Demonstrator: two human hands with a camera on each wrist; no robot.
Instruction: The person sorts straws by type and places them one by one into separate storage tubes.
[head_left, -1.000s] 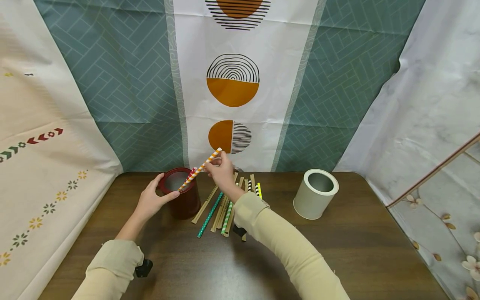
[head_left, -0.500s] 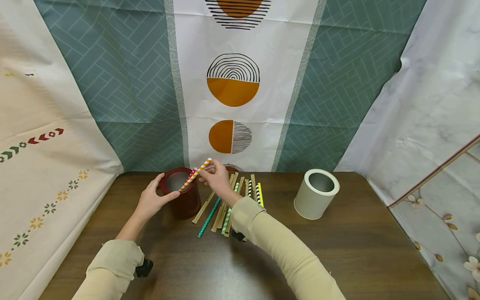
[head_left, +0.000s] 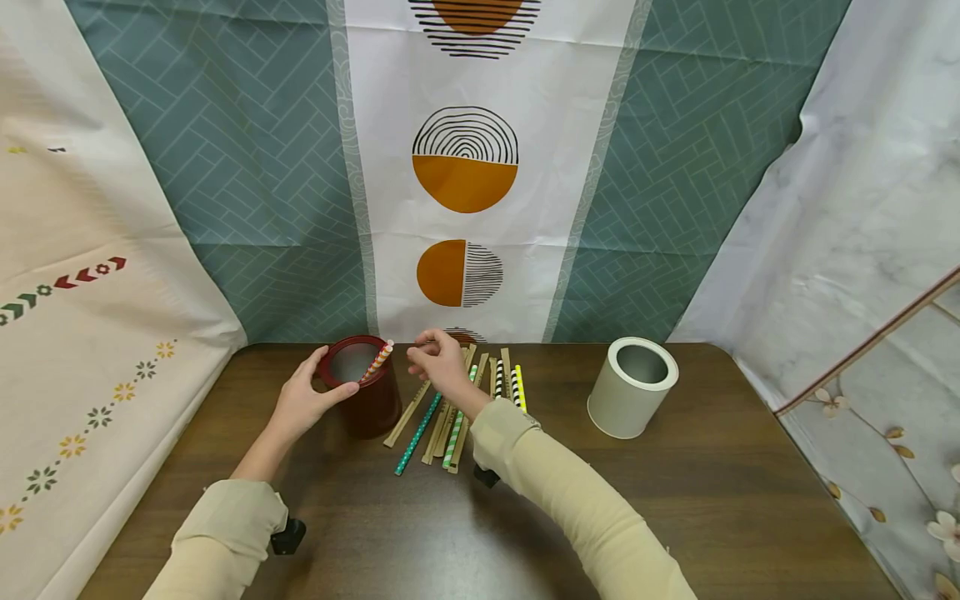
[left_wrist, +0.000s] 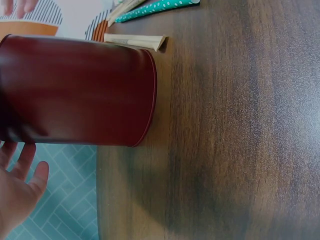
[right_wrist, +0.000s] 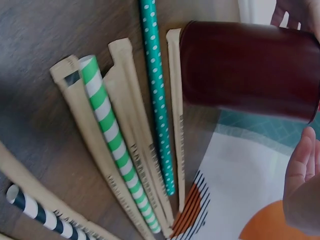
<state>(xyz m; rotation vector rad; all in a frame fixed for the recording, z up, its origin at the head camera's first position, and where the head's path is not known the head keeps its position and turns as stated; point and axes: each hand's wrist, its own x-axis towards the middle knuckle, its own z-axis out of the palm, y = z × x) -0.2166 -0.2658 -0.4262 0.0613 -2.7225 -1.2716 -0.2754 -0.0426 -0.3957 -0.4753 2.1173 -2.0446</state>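
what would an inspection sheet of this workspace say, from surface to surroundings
Surface: brown wood-grain table with a shiny patch toward the front.
Job's things: red can standing, striped straws poking above its rim; loose straws, some paper-wrapped, lying beside it.
Clutter: white can stands apart, to the right.
Hands: left hand grips the red can; right hand is raised beside it, holding nothing.
Cables: nothing seen.
Surroundings: patterned cloths hang behind and at the sides.

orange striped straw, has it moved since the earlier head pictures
Yes: in the head view, the orange striped straw has gone down and left in the picture, deeper into the dark red canister, which has stayed put.
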